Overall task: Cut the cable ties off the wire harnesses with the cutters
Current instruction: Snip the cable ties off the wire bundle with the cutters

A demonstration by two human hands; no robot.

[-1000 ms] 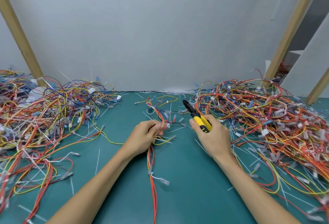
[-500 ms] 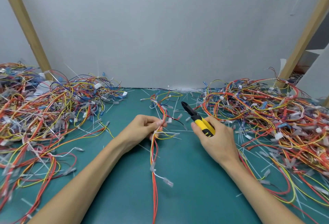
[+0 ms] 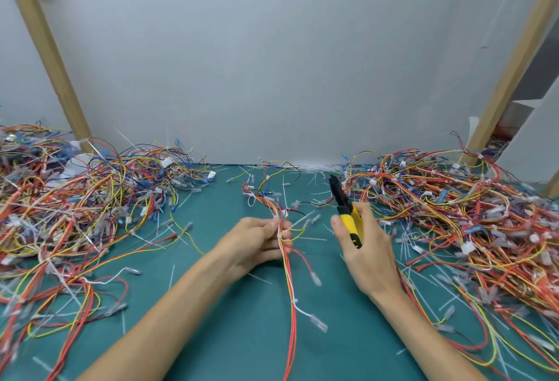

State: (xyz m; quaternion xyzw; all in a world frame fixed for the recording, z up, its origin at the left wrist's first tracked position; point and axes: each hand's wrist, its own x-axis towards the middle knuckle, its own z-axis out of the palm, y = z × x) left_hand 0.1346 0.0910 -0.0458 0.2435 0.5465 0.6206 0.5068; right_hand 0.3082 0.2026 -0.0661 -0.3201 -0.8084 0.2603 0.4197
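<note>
the left hand [image 3: 257, 241] sits near the middle of the green mat [image 3: 211, 335], its fingertips curled round a thin wire harness [image 3: 289, 271] and pinching it. the harness has its long axis running close to 12 to 6 o'clock. its far end fans out in loose red, yellow and black strands toward 12, and its near end drops as a tight red and yellow bundle off the bottom edge of the view. a white cable tie [image 3: 280, 234] wraps the bundle right at the pinching fingers, and another [image 3: 294, 301] shows lower down toward 6. at 3 o'clock from the harness, near it but apart, the right hand [image 3: 367, 253] wraps its fingers and thumb round the yellow handles of the cutters [image 3: 344, 208]. the cutters lie on an axis from about 5 to 11 o'clock, with the black head pointing away from the person toward 11, above the mat and clear of the wires; whether the blades are parted i cannot tell. a large tangle of harnesses [image 3: 75, 214] fills the mat at 9 o'clock and another heap [image 3: 469, 214] at 3 o'clock. cut white tie scraps [image 3: 311, 239] litter the mat between them.
</note>
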